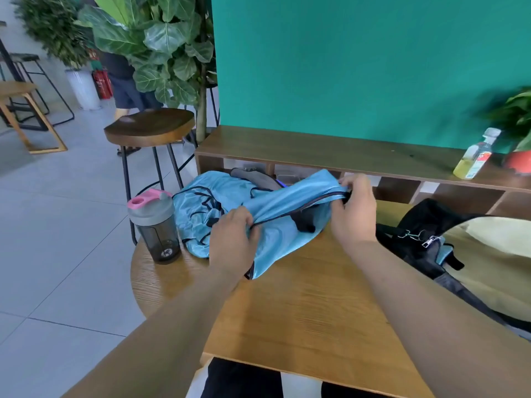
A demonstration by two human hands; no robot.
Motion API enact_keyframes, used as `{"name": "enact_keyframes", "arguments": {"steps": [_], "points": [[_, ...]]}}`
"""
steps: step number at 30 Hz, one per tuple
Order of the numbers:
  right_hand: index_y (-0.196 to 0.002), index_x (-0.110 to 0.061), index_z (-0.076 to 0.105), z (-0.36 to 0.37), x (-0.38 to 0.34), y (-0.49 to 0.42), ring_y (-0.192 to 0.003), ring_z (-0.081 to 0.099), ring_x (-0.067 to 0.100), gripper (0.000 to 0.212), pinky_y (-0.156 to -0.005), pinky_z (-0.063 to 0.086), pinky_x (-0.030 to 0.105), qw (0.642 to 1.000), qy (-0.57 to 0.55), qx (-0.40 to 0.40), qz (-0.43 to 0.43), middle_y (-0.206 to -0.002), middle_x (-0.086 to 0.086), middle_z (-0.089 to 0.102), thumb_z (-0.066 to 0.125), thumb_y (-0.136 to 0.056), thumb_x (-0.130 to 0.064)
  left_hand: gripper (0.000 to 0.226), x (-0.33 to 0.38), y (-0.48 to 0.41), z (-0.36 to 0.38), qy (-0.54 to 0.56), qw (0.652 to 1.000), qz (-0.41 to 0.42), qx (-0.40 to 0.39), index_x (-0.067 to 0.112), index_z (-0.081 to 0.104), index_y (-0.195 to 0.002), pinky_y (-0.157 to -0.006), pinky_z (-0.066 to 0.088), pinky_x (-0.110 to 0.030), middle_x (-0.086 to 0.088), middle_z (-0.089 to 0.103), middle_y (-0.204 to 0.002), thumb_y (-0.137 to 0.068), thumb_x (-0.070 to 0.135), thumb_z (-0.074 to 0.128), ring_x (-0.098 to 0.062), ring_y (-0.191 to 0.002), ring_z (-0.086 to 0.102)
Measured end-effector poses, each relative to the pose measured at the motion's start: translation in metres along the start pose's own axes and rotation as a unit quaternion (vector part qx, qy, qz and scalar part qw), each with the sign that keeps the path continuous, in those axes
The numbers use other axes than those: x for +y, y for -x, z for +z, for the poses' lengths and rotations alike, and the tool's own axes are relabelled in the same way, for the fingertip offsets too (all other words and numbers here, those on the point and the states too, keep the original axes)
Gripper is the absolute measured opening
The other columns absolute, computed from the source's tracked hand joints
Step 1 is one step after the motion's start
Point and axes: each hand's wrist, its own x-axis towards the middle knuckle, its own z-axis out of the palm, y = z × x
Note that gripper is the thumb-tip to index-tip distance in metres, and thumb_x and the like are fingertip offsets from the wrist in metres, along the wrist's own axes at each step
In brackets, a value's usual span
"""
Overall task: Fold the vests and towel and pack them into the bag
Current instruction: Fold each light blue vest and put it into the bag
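Right now, in the head view, both of my hands are closed on the black-trimmed edge of the light-blue vest (287,205). My left hand (234,237) pinches it low and near me, and my right hand (355,209) grips it higher up by the shelf. The cloth hangs stretched between them over the counter (301,311).

The fabric looks thin and slippery, so I judge the trim could slide out of either pinch and the fold would go crooked. More blue cloth (198,205) lies bunched just behind my left hand, and I cannot tell whether it is a second vest or part of this one. If the cords are tangled, a pull would drag the heap along. The shaker bottle (155,225) with the pink lid stands just beside that heap near the counter's edge, so a sweep of cloth might tip it off.

The black bag (416,225) lies to my right. A pale yellow cloth (488,254), perhaps the towel, is up against it.

The counter is pale wood with a rounded left end. Behind it runs a low wooden shelf (316,150) carrying a drink bottle (475,156), backed by a green wall (359,67). A stool (149,126), big-leafed plants (161,38) and grey floor tiles (57,254) fill the left.
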Motion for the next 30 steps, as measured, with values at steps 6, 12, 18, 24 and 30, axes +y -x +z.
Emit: {"name": "enact_keyframes", "arguments": {"steps": [6, 12, 18, 24, 30], "points": [[-0.112, -0.019, 0.050, -0.035, 0.016, -0.016, -0.087, 0.060, 0.018, 0.028, -0.066, 0.044, 0.022, 0.984, -0.071, 0.070, 0.145, -0.102, -0.002, 0.062, 0.051, -0.094, 0.003, 0.014, 0.042, -0.007, -0.001, 0.144, 0.988, 0.046, 0.007, 0.029, 0.055, -0.117, -0.064, 0.048, -0.035, 0.007, 0.055, -0.073, -0.106, 0.036, 0.059, -0.015, -0.068, 0.055], [-0.126, -0.030, 0.064, -0.040, 0.099, 0.034, -0.095, 0.064, 0.025, 0.045, -0.077, 0.050, 0.031, 0.946, 0.166, -0.185, 0.207, -0.119, 0.004, 0.067, 0.049, -0.094, -0.003, 0.023, 0.037, 0.024, 0.041, 0.049, 0.978, 0.140, -0.149, 0.024, 0.065, -0.098, -0.069, 0.046, -0.036, 0.011, 0.053, -0.083, -0.101, 0.046, 0.063, -0.018, -0.082, 0.058], [-0.146, -0.042, 0.053, -0.055, 0.153, 0.087, -0.136, 0.031, 0.023, 0.061, -0.096, 0.054, 0.040, 0.892, 0.260, -0.320, 0.189, -0.158, -0.001, 0.030, 0.049, -0.096, -0.006, 0.055, 0.020, 0.078, 0.074, -0.018, 0.944, 0.124, -0.304, 0.033, 0.058, -0.135, -0.098, 0.050, -0.034, 0.014, 0.052, -0.122, -0.095, 0.069, 0.056, -0.009, -0.114, 0.054], [-0.149, -0.041, 0.050, -0.075, 0.168, 0.066, -0.156, 0.003, 0.026, 0.065, -0.121, 0.034, 0.052, 0.888, 0.299, -0.279, 0.210, -0.170, 0.002, 0.016, 0.045, -0.096, -0.004, 0.079, 0.028, 0.092, 0.068, -0.055, 0.937, 0.167, -0.303, 0.032, 0.031, -0.161, -0.122, 0.032, -0.035, 0.012, 0.036, -0.158, -0.099, 0.080, 0.033, -0.010, -0.148, 0.030], [-0.160, -0.033, 0.029, -0.067, 0.151, 0.072, -0.154, 0.008, 0.033, 0.087, -0.123, 0.031, 0.056, 0.863, 0.416, -0.230, 0.170, -0.166, 0.007, 0.016, 0.059, -0.085, 0.000, 0.056, 0.025, 0.094, 0.073, 0.039, 0.965, 0.035, -0.257, 0.030, 0.031, -0.162, -0.119, 0.030, -0.024, 0.012, 0.036, -0.163, -0.110, 0.048, 0.042, -0.007, -0.151, 0.030]]}}
